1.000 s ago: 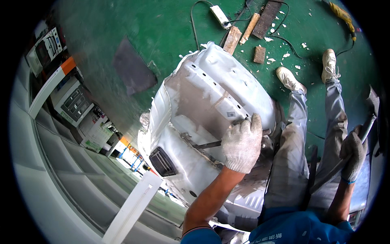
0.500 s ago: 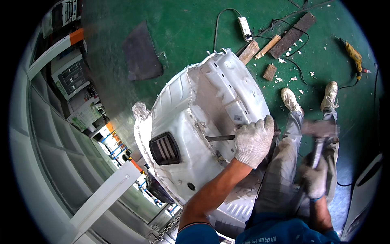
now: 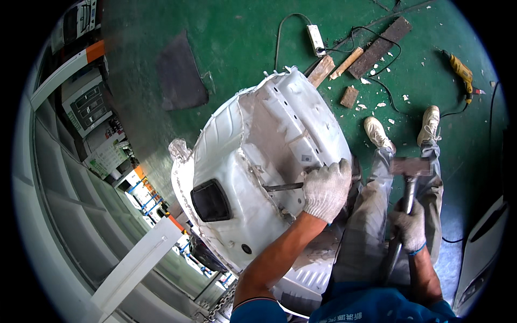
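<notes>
My left hand [image 3: 327, 189], in a white knit glove, is closed around a dark metal chisel [image 3: 284, 187]. The chisel's far end points left and meets a seam of the white car body panel [image 3: 223, 167]; whether it bites into the seam I cannot tell. My right hand [image 3: 410, 225], gloved the same way, grips the metal handle of a hammer [image 3: 411, 167]. The hammer's blocky brown head is raised in front of my legs, to the right of my left hand and apart from the chisel. A dark rectangular vent [image 3: 210, 201] sits in the panel.
On the green floor lie a white power strip [image 3: 316, 40], wooden blocks [image 3: 350, 97], a dark plank [image 3: 379, 48] and scattered white chips. A yellow corded power tool [image 3: 461, 72] rests at the right. A dark mat [image 3: 182, 75] lies beyond the panel. A chain [image 3: 221, 305] hangs near the bottom.
The hammer, blurred by motion before, now appears sharper, a little left and slightly higher in the picture. The whole view has shifted slightly; my left hand keeps its grip on the chisel.
</notes>
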The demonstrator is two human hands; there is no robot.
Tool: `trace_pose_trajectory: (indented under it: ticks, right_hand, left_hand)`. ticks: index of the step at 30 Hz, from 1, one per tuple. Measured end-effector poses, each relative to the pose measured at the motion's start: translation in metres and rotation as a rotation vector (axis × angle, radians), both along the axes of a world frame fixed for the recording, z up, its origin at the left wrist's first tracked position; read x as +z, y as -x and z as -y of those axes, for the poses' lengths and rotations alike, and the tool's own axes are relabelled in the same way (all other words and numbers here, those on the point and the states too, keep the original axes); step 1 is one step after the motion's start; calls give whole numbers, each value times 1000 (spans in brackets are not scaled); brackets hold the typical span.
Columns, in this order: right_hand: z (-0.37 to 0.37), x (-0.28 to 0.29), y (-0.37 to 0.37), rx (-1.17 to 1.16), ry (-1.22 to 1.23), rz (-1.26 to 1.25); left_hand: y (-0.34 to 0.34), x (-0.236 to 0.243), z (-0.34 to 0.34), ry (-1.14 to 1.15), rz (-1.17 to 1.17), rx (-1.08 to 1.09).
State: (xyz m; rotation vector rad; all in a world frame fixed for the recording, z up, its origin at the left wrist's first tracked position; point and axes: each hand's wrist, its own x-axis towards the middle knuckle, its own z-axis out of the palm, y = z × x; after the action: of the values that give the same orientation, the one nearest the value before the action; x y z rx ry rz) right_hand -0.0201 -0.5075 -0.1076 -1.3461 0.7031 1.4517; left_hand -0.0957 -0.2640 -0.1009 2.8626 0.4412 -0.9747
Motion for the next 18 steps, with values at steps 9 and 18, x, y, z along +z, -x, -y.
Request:
trace_pose_trajectory:
  ticks: [9,18]
  right_hand:
    - [41,-28,-29,-79,82,175]
    - [11,-12,-36,-53,72,174]
  left_hand:
    - [-32,15,-23,37,5,-83]
    - [-39,32,-29,96,105,-111]
